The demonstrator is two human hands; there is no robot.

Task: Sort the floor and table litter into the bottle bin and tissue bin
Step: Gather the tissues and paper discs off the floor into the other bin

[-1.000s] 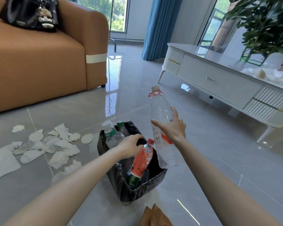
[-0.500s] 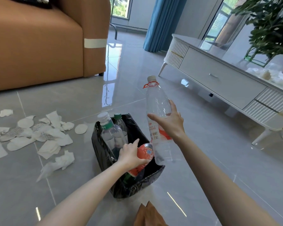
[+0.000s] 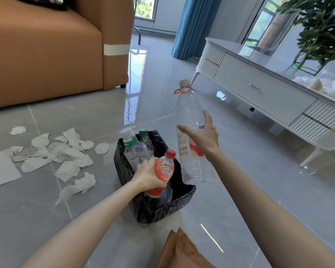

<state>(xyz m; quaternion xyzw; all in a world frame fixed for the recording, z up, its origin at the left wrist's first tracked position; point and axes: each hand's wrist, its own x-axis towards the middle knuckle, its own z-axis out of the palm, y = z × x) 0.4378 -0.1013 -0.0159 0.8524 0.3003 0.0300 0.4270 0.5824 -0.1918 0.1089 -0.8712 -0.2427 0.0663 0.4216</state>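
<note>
Bin: crowded; aim for near gap
Left hand: curled round red bottle; lower it upright
Right hand: wrapped round clear bottle; hold it aside

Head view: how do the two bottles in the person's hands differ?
The clear bottle in the right hand is far taller than the red-capped bottle in the left hand. The clear bottle has a pale cap and stands upright; the red-capped bottle wears a red wrap and leans. Both are held at the black-lined bin.
</note>
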